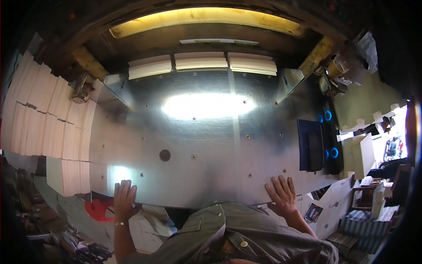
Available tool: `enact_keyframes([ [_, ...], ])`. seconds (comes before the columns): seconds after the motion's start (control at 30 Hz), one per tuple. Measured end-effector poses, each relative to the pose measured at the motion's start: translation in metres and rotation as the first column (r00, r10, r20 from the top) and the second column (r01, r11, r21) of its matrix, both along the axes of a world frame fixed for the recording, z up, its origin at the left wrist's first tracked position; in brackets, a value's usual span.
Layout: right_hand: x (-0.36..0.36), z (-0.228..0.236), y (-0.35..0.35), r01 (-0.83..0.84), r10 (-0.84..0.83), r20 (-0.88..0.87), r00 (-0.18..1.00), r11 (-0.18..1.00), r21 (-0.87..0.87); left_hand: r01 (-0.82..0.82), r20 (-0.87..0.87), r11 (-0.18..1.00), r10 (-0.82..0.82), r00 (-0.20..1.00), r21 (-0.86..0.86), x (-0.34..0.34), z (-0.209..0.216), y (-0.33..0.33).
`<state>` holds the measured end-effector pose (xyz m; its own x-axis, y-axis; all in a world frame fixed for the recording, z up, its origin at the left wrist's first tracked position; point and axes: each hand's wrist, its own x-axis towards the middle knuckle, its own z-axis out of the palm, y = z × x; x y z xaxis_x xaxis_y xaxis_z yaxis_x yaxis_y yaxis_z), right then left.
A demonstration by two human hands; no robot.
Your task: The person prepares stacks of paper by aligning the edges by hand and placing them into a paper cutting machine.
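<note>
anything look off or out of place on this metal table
Nothing stands out. The metal table is bare apart from a bright glare, the three white paper stacks sit squared at its far edge, and the left hand and right hand rest flat on its near edge, holding nothing.

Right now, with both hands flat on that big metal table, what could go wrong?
The left hand and right hand both rest at the near edge of the metal table, well clear of the three paper stacks under the machine's far opening. Reaching in there might risk pinched fingers. The tall sheet pile at left could topple if bumped.
</note>
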<state>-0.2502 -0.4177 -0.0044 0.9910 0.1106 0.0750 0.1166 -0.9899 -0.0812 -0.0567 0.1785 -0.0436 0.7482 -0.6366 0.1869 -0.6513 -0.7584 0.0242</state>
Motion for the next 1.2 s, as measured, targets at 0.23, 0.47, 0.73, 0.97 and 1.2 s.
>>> enact_keyframes([
  [0.23,-0.003,0.001,0.002,0.013,-0.013,-0.045,0.999,1.0,0.003,-0.074,-0.207,0.99,0.048,0.977,-0.119,0.016,0.048,-0.023],
  [0.47,0.008,0.028,0.018,0.132,-0.11,-0.161,0.981,0.982,0.135,-0.33,-0.298,0.915,0.256,0.92,-0.232,0.116,0.035,-0.058],
  [0.73,0.17,0.005,0.08,-0.161,0.165,0.022,0.986,0.914,0.372,-0.675,-0.297,0.735,0.659,0.691,0.062,0.179,0.055,-0.167],
  [0.97,0.388,-0.017,0.15,-0.273,0.222,0.2,0.954,0.921,0.277,-0.709,-0.284,0.701,0.697,0.659,0.076,0.19,0.057,-0.172],
  [1.2,0.568,0.009,0.218,-0.211,0.198,0.268,0.943,0.977,0.02,-0.71,-0.307,0.704,0.678,0.668,0.012,0.19,0.046,-0.165],
])
